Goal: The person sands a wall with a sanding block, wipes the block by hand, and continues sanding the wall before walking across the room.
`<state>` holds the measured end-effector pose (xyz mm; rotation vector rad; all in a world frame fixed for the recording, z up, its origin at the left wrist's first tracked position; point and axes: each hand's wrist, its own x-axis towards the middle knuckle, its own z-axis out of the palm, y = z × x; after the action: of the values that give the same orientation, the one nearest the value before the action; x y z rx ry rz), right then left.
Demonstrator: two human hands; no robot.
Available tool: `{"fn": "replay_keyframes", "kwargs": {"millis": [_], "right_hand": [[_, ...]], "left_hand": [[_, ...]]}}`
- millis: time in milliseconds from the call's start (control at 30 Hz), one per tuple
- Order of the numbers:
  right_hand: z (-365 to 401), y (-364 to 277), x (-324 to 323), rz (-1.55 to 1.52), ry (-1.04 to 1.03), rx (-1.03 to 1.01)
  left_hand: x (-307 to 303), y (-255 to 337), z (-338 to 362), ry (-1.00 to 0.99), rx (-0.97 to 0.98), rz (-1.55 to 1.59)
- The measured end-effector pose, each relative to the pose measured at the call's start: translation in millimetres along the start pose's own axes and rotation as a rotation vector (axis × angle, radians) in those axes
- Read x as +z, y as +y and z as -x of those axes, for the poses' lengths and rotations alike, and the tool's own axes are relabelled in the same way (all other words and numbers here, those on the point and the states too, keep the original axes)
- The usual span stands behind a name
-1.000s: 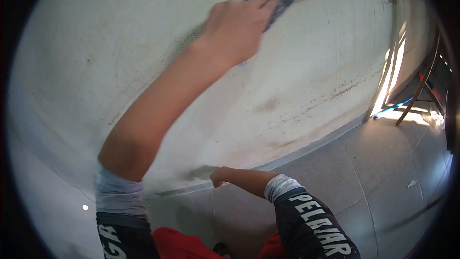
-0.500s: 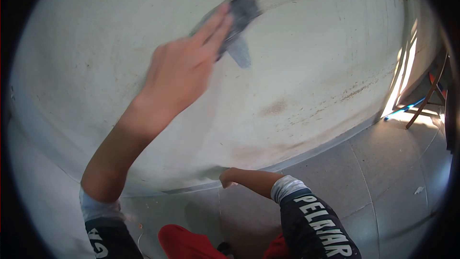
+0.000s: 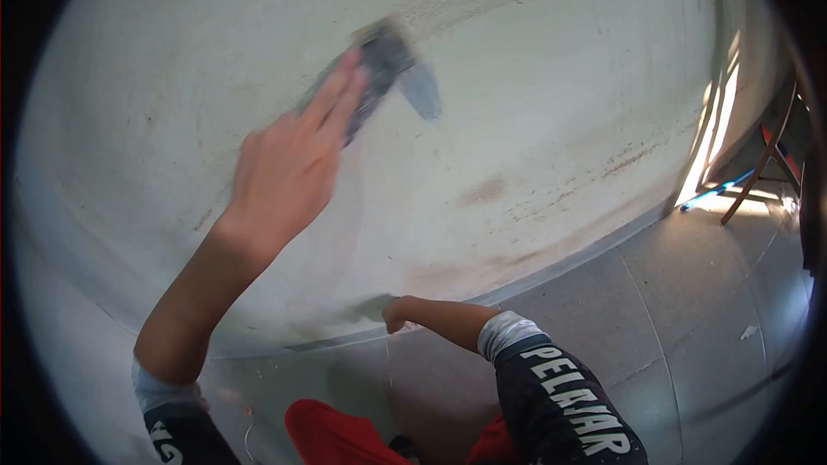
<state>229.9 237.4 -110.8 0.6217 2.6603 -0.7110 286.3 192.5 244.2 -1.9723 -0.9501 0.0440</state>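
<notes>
My left hand [image 3: 289, 159] is closed around a dark grey, flat block [image 3: 385, 56] and holds it against the pale wall [image 3: 551, 77], two fingers stretched along its back. Motion blurs the block, whose far end looks brownish. Right beside it, a blue-grey patch [image 3: 420, 91] shows on the wall surface. Low down, my right hand [image 3: 396, 313] is at the base of the wall, its fingers mostly hidden by the wrist and the angle.
Brown stains [image 3: 484, 191] and scrape marks [image 3: 633, 158] run across the wall. Grey floor tiles [image 3: 594, 319] meet its foot. At the right stand a folding wooden frame [image 3: 758, 176] and a blue stick [image 3: 719, 191] near a sunlit opening. A white scrap [image 3: 749, 332] lies on the floor.
My left hand and the block have moved down and left along the wall, away from the upper stain line. My right hand stays about where it was.
</notes>
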Motion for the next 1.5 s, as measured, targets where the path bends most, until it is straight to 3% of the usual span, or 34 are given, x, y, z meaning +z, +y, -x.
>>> {"fn": "replay_keyframes", "kwargs": {"millis": [100,167,267,400,467,567,633,733,800,1000,1100,1267,1333,1433,1500], "right_hand": [[-30.9,1.0,4.6,0.035,-0.042,0.000],[-41.4,-5.7,13.6,0.050,-0.070,0.014],[-44.4,-21.0,23.3,-0.117,-0.154,0.075],[-56.3,-26.8,39.2,-0.220,-0.240,0.017],[-49.6,-21.1,34.1,-0.234,-0.277,-0.004],[-36.6,-20.5,24.8,-0.332,-0.312,0.017],[-49.2,-22.9,28.6,-0.330,-0.331,-0.001],[-69.2,-35.1,34.8,-0.256,-0.350,-0.029],[-61.0,-43.3,32.7,-0.224,-0.343,-0.040],[-34.9,-43.5,33.7,-0.233,-0.307,-0.036],[-36.4,-28.7,39.3,-0.269,-0.307,-0.006],[-55.1,-21.4,57.8,-0.223,-0.404,0.086],[-53.8,-28.7,58.1,-0.210,-0.376,0.054],[-37.7,-45.1,41.7,-0.153,-0.365,0.115],[-41.9,-42.4,42.7,-0.154,-0.331,0.081]], "left_hand": [[7.1,28.7,-64.9,0.327,0.124,0.203],[-5.8,56.1,-100.3,0.342,0.096,0.105],[-5.1,51.6,-97.4,0.381,0.127,0.092],[-4.2,11.6,-15.8,0.118,0.046,0.186],[2.2,-3.0,8.7,0.090,0.044,0.121],[-3.3,12.7,-13.1,0.107,0.041,0.092],[-5.1,24.8,-57.2,0.247,0.129,0.213],[-7.3,73.9,-137.2,0.385,0.185,0.045],[-6.1,80.1,-149.9,0.459,0.196,0.029],[-5.5,38.4,-38.1,0.113,0.076,0.110],[1.0,37.2,-25.0,0.048,0.044,-0.014],[-6.7,70.3,-108.3,0.299,0.110,0.112],[9.0,92.6,-151.2,0.488,0.098,0.147],[-3.8,78.6,-125.0,0.353,0.120,0.059],[-1.8,43.0,-52.0,0.168,0.058,0.146]]}}
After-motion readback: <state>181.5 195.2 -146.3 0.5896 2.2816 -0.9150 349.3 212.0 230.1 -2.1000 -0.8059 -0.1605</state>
